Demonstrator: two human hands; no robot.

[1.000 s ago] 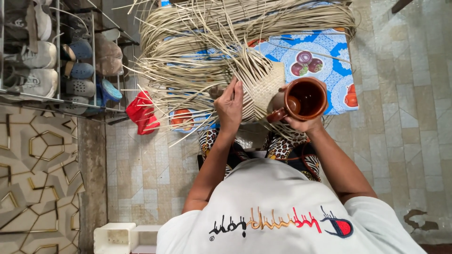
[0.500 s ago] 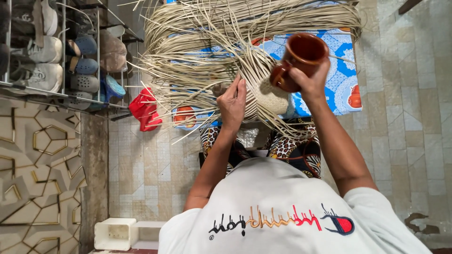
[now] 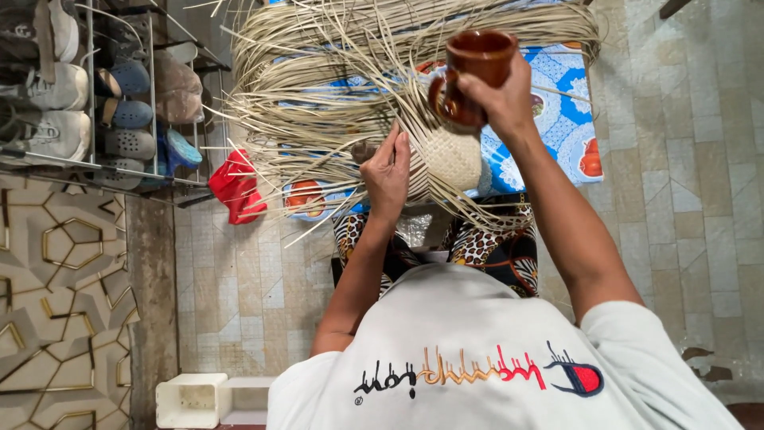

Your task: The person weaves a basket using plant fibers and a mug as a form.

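Note:
My right hand (image 3: pixel 500 94) grips a brown clay mug (image 3: pixel 471 73) by its handle, raised above a blue patterned mat (image 3: pixel 567 103). My left hand (image 3: pixel 387 169) rests on a partly woven piece of pale straw (image 3: pixel 450 157) on my lap, fingers closed around its strands. A large tangle of loose straw strips (image 3: pixel 334 72) fans out from the woven patch toward the far side and left. My legs in a leopard-print cloth (image 3: pixel 485 243) lie under the weaving.
A metal shoe rack (image 3: pixel 87 95) with several shoes stands at the left. A red cloth (image 3: pixel 235 189) lies on the tiled floor beside it. A white plastic box (image 3: pixel 191 400) sits near my left side. A patterned wall panel (image 3: pixel 56 302) runs along the left.
My right hand has lifted the mug from beside the weaving, up and away from me. The inside of the mug no longer shows. My left hand stays on the woven straw.

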